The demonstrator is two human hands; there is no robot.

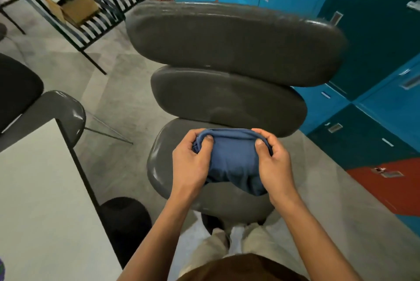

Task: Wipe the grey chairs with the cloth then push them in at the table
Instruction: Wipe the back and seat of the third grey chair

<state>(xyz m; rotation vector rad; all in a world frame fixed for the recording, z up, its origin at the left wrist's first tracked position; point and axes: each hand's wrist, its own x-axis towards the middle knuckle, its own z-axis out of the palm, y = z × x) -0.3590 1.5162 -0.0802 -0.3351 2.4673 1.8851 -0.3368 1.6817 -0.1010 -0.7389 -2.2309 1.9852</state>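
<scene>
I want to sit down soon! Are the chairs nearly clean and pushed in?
Not yet. Nothing shows as finished. Right now the left hand and right hand both grip the blue cloth above the seat of the grey chair, which stands away from the table. Wiping and pushing in are still left. Another grey chair sits at the table's far end.

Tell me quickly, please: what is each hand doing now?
Left hand: closed, gripping the left end of the cloth.
Right hand: closed, gripping the right end of the cloth.
</scene>
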